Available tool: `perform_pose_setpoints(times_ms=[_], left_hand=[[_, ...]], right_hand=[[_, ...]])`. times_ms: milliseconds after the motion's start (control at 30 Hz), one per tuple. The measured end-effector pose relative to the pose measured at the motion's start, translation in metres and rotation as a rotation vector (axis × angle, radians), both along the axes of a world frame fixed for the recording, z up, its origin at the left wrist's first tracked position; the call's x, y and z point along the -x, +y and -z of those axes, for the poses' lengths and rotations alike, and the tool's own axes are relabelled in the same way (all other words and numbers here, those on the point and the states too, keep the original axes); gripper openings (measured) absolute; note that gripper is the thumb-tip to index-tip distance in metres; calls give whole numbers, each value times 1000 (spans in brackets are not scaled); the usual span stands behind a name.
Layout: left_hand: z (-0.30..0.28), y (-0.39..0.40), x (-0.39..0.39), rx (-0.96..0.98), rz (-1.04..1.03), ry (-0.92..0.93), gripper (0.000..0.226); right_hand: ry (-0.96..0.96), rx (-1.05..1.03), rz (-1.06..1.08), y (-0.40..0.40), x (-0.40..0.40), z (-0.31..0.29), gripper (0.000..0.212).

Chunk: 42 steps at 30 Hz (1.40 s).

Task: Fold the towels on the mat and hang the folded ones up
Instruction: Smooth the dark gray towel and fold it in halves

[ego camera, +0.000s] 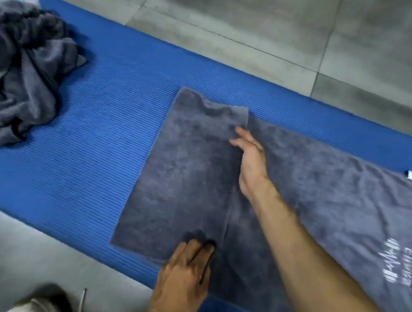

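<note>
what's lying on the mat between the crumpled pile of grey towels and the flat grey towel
Nothing: the head view shows only bare ribbed blue foam mat between the crumpled grey towel pile and the flat grey towel.

Grey towel [322,192] runs off the right edge; its white lettering [396,262] is unreadable. Crumpled towel pile [19,67] cut at left edge. Blurred shoe [42,301] cropped at bottom.

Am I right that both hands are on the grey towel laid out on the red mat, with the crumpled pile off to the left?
Not quite: the mat is blue, as the head view shows. Both the left hand and right hand do rest on the grey towel, and the crumpled pile lies left.
</note>
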<state>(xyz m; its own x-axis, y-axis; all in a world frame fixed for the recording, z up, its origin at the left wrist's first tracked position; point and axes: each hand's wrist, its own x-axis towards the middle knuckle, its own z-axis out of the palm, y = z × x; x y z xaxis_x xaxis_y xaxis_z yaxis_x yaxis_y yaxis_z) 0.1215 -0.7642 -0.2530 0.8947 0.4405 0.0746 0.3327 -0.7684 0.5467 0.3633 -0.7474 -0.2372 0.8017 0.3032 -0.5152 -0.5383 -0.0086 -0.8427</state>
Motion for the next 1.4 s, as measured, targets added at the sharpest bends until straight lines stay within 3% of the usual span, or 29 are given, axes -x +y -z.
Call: perform_pose_setpoints(times_ms=[200, 333, 533, 733, 867, 1000, 1100, 1200, 1300, 1400], left_hand=[[4, -55, -12, 104, 206, 76, 38], [5, -82, -19, 88, 316, 22, 32], [6, -72, -15, 22, 414, 207, 33], [-13, -72, -26, -20, 627, 250, 33], [-19, -96, -32, -11, 763, 221, 41], [-17, -119, -37, -12, 758, 191, 31], [-22, -123, -42, 50, 722, 214, 33], [-27, -101, -49, 84, 564, 215, 23], [-17, -53, -44, 123, 358, 248, 18], [-1, 5, -21, 119, 193, 300, 20]], right_hand=[[-42, 31, 84, -93, -10, 6, 62], [-42, 3, 62, -140, -26, 10, 66], [-79, 271, -90, -116, -75, -2, 46], [-91, 272, -78, -118, -84, -13, 48], [-93, 234, 60, -144, -85, -9, 49], [-196, 321, 42, -170, -89, 4, 56], [-410, 557, -128, -174, -80, 13, 68], [-669, 778, -100, -155, -62, 9, 67], [-817, 740, -178, -114, -42, 2, 58], [-827, 659, -381, -65, -19, -2, 45]])
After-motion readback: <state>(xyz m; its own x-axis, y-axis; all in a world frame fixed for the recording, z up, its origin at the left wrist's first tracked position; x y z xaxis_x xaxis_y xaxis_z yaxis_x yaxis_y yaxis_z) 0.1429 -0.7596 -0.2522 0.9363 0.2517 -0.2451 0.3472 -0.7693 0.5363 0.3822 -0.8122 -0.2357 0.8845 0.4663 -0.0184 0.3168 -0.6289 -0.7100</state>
